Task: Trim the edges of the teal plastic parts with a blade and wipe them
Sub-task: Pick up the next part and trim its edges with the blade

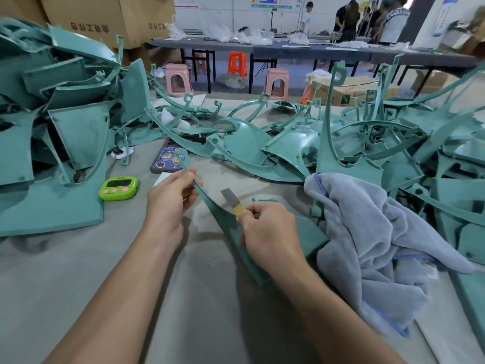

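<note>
Pinching a teal part by its thin arm, the left hand steadies it while the right hand grips a blade.

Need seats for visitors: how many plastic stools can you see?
3: a pink stool on the left, an orange stool under the far table, another pink stool to its right. Faint pink and orange shapes nearby may be further stools, partly hidden.

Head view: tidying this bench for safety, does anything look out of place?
A smartphone lies sticker-case up at the edge of the loose teal parts, near a green timer. It could get buried or scratched there.
</note>
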